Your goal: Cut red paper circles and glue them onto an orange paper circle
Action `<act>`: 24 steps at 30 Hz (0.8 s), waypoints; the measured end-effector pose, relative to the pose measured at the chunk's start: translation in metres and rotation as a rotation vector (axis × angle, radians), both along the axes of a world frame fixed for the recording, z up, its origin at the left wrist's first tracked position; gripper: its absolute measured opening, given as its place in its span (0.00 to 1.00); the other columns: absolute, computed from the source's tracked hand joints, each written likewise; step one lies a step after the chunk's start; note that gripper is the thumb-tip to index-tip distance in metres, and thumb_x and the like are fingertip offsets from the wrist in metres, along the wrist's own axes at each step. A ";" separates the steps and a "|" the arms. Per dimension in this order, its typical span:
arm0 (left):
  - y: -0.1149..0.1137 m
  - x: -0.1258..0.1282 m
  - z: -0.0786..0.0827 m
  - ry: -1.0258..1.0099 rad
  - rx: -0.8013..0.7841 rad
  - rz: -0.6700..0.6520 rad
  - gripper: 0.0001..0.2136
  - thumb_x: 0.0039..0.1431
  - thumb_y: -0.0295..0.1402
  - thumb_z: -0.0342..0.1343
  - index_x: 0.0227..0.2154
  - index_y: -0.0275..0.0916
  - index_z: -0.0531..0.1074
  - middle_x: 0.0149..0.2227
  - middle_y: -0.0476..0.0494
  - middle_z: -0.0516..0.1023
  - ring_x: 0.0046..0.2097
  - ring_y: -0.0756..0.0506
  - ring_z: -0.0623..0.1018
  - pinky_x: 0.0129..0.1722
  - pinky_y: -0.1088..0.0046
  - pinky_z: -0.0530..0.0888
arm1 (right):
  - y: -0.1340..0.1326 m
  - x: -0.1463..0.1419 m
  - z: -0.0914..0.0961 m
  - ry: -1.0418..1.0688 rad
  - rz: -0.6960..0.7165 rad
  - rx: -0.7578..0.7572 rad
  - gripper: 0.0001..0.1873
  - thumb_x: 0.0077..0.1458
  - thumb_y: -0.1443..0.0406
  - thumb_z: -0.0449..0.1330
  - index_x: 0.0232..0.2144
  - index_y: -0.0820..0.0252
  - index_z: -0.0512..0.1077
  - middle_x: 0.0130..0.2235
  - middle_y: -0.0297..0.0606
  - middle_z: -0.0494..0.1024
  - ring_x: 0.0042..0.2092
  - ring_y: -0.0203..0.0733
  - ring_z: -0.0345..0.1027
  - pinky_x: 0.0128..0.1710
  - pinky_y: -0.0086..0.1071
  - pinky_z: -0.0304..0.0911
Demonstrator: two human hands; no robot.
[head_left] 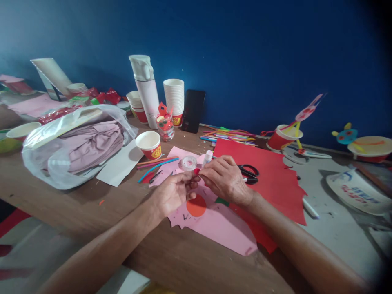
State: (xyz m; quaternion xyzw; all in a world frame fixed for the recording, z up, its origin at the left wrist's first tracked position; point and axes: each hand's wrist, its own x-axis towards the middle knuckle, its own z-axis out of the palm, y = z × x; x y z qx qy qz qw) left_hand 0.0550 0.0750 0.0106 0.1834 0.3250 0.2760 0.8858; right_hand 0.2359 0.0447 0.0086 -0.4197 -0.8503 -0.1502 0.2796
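Note:
A small red piece [196, 172], perhaps paper, is pinched between the thumb and forefinger of my left hand [174, 191]. My right hand [226, 179] meets it there with closed fingertips, touching or gripping its edge; its fingers partly hide the spot. Below them an orange paper circle [196, 206] lies on a jagged-edged pink sheet [223, 222]. Just behind my fingers are a roll of clear tape [188, 163] and a white-capped glue bottle or stick [207, 157]. Black-handled scissors [249, 173] rest on red paper [272, 179], partly covered by my right hand.
A red-and-white paper cup [149, 145] stands left of the pipe cleaners [157, 165]. Farther left sits a plastic bag [76, 151] with mauve cloth. Along the blue wall are a white flask [146, 94], stacked cups [174, 98], a phone [193, 111] and a decorated cup [283, 136].

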 end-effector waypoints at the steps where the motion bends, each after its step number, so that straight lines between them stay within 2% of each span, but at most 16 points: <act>1: 0.000 0.000 0.000 -0.004 0.008 -0.008 0.06 0.51 0.21 0.50 0.29 0.30 0.73 0.28 0.42 0.74 0.30 0.49 0.73 0.24 0.75 0.66 | 0.000 -0.001 0.000 0.013 -0.006 -0.011 0.07 0.57 0.69 0.52 0.32 0.58 0.70 0.31 0.36 0.75 0.36 0.39 0.65 0.38 0.36 0.52; 3: -0.002 0.001 0.001 0.007 0.025 -0.017 0.07 0.50 0.20 0.51 0.30 0.30 0.73 0.28 0.43 0.73 0.29 0.50 0.72 0.24 0.76 0.66 | -0.001 -0.003 0.001 0.116 -0.023 -0.043 0.06 0.57 0.68 0.52 0.31 0.59 0.69 0.32 0.38 0.75 0.36 0.40 0.65 0.38 0.36 0.53; 5: -0.003 0.001 0.003 0.046 0.075 -0.001 0.09 0.48 0.20 0.51 0.31 0.30 0.74 0.28 0.43 0.73 0.28 0.51 0.71 0.23 0.77 0.65 | -0.002 -0.007 0.002 0.325 -0.065 -0.128 0.06 0.57 0.68 0.52 0.30 0.59 0.69 0.32 0.38 0.74 0.36 0.41 0.65 0.38 0.35 0.55; 9: -0.004 0.000 0.004 0.154 0.319 0.089 0.10 0.45 0.21 0.54 0.32 0.31 0.75 0.29 0.43 0.73 0.29 0.51 0.72 0.25 0.77 0.66 | -0.005 -0.015 0.004 0.829 -0.152 -0.502 0.07 0.57 0.64 0.51 0.28 0.58 0.67 0.27 0.32 0.69 0.28 0.36 0.62 0.30 0.29 0.57; 12: -0.005 -0.001 0.004 0.213 0.425 0.112 0.09 0.45 0.24 0.56 0.32 0.32 0.75 0.29 0.43 0.74 0.29 0.50 0.73 0.26 0.76 0.68 | -0.005 -0.018 0.004 1.059 -0.154 -0.733 0.09 0.55 0.61 0.53 0.26 0.58 0.66 0.22 0.28 0.63 0.23 0.32 0.55 0.22 0.26 0.52; 15: -0.006 0.000 0.005 0.256 0.454 0.124 0.06 0.46 0.26 0.58 0.30 0.33 0.75 0.26 0.45 0.73 0.27 0.51 0.73 0.24 0.78 0.67 | -0.006 -0.020 0.004 1.130 -0.148 -0.819 0.09 0.53 0.61 0.55 0.24 0.59 0.66 0.22 0.28 0.61 0.23 0.32 0.53 0.22 0.25 0.50; 19: -0.007 0.000 0.006 0.293 0.494 0.130 0.04 0.46 0.28 0.58 0.27 0.34 0.73 0.24 0.46 0.73 0.25 0.52 0.73 0.22 0.79 0.64 | -0.008 -0.022 0.008 1.140 -0.153 -0.845 0.09 0.52 0.62 0.55 0.23 0.59 0.66 0.21 0.27 0.61 0.22 0.31 0.52 0.21 0.25 0.49; 24: -0.007 -0.002 0.004 0.344 0.557 0.100 0.05 0.47 0.31 0.59 0.27 0.35 0.71 0.25 0.47 0.73 0.23 0.53 0.72 0.20 0.80 0.61 | -0.009 -0.025 0.008 1.170 -0.168 -0.862 0.08 0.52 0.62 0.55 0.24 0.59 0.66 0.20 0.26 0.60 0.21 0.30 0.50 0.20 0.25 0.49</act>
